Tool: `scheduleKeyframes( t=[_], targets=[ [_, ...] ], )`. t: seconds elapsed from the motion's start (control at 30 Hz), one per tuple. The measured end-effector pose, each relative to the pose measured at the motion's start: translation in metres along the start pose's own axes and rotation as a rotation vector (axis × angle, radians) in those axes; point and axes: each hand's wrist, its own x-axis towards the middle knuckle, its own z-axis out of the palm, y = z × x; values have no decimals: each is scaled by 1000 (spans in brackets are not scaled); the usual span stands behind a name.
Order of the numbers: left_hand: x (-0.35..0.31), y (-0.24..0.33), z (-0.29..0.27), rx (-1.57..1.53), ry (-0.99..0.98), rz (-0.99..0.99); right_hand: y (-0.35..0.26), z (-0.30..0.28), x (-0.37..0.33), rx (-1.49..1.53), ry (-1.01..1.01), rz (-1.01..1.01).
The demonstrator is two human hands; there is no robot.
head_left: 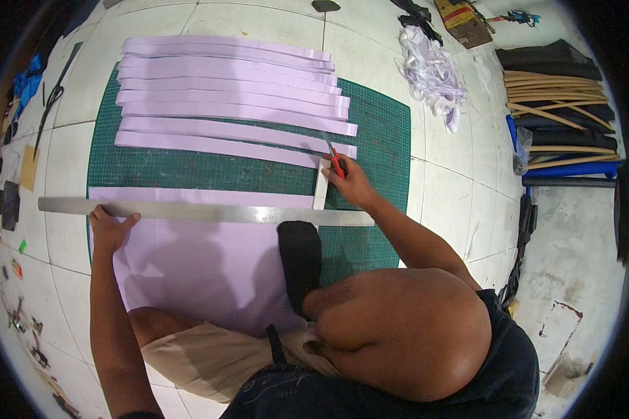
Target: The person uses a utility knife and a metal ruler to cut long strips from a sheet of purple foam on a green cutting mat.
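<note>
A long metal ruler [210,211] lies across a lilac sheet [203,262] on the green cutting mat [370,244]. My left hand [110,229] presses on the ruler near its left end, thumb and fingers spread. Closed around a red-handled cutter knife [337,162], my right hand [353,183] has the blade pointing away from me. Its fingers also touch a short whitish bar [321,187] that stands square to the ruler at the sheet's right edge. Beyond the ruler, several lilac strips [230,89] lie in rows.
My black-socked foot [300,258] rests on the sheet, close to the ruler. White tangled scraps [433,77] lie on the tiled floor [440,188] at the far right. Rolls and tan tubes [555,91] are stacked further right. Black straps and tools [52,98] lie at left.
</note>
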Motion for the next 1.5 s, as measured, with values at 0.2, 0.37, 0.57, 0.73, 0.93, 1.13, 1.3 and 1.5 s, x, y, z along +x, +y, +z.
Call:
scheduleKeyframes(
  t=[0.2,0.37,0.57,0.73,0.93,1.13,1.3,1.5],
  targets=[
    [-6,14,-6,42,-27,30,15,1,1,29,39,-8],
    [-10,12,-11,78,-21,28,8,5,0,-11,14,-3],
    [-11,-2,-3,86,12,82,2,-5,-4,67,-19,100],
    [-3,-5,-6,104,80,146,7,-71,-15,219,148,162],
    [27,-47,-25,29,120,144,30,-85,-8,-588,542,-128],
    [41,-46,-28,173,86,132,-61,-12,44,24,111,-17],
    [24,-16,-48,239,133,36,-210,121,61,-289,-463,-118],
    [27,-35,-42,16,71,55,-279,267,78,-707,-729,-461]
  ],
)
